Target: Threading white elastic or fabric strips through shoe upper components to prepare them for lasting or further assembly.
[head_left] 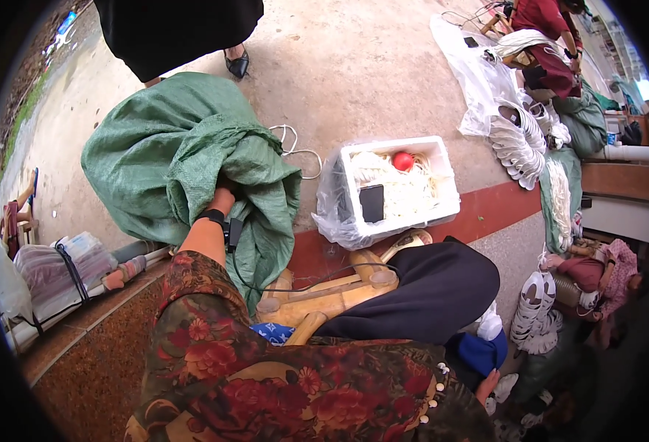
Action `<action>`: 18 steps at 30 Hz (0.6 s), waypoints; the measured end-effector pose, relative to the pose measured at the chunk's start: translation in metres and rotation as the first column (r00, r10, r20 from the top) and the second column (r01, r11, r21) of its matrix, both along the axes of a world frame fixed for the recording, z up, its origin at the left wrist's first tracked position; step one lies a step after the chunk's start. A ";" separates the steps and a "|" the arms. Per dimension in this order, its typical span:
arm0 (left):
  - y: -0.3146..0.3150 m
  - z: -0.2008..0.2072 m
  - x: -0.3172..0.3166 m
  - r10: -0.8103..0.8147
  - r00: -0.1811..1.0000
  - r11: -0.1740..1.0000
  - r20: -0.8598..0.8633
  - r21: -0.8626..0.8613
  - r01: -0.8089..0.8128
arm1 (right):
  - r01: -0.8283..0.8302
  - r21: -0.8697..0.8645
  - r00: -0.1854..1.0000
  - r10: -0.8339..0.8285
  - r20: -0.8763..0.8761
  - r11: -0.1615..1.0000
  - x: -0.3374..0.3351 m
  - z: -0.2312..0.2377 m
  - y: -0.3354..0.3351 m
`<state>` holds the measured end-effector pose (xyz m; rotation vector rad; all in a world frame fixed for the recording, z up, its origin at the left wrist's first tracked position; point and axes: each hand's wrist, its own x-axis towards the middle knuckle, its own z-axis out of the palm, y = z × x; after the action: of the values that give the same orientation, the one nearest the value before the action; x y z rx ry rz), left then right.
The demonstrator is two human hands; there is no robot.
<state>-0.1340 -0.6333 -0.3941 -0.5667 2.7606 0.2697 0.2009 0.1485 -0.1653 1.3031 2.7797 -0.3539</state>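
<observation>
My left hand (223,200) reaches into the bunched mouth of a large green woven sack (169,147). The fabric hides its fingers, and a dark band with a small black device (232,234) is on the wrist. At the lower right, only part of my right hand (488,386) shows, low beside a blue cloth-like thing (483,355). What its fingers do cannot be made out. In front of me stands a white foam box (448,200) in clear plastic, holding pale cords (409,199), a red ball-like thing (402,161) and a dark flat rectangle (371,203).
A bamboo stool (332,293) stands near my dark-clothed leg (420,291). A black cable runs across it. White cord (298,152) lies by the sack. A person in black (184,29) stands ahead; others sit at right among white woven bundles (517,140). Wrapped packages (63,269) lie left.
</observation>
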 end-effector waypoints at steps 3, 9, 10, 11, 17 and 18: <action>-0.001 -0.005 0.011 0.022 1.000 1.000 0.011 0.011 -0.022 | -0.054 0.011 0.998 0.054 -0.013 0.998 0.004 0.000 0.004; -0.014 -0.006 0.038 0.071 0.997 0.997 0.030 0.009 -0.071 | -0.091 0.035 0.996 0.092 -0.020 0.995 -0.010 0.000 -0.004; -0.016 -0.005 0.041 0.077 0.996 0.997 0.032 0.010 -0.078 | -0.093 0.033 0.995 0.094 -0.019 0.995 -0.010 -0.001 -0.004; -0.018 -0.005 0.044 0.083 0.996 0.996 0.034 0.009 -0.084 | -0.086 0.039 0.994 0.088 -0.060 0.996 -0.009 -0.002 -0.004; -0.017 -0.007 0.048 0.093 0.995 0.995 0.034 0.031 -0.094 | -0.081 0.099 0.993 0.090 -0.083 0.992 0.000 -0.009 0.009; -0.016 -0.008 0.049 0.091 0.995 0.995 0.036 0.036 -0.092 | -0.098 0.130 0.992 0.106 -0.062 0.987 0.000 -0.010 0.009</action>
<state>-0.0854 -0.6488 -0.4018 -0.6832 2.6944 0.3284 0.2009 0.1577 -0.1752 1.1870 2.9566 -0.2236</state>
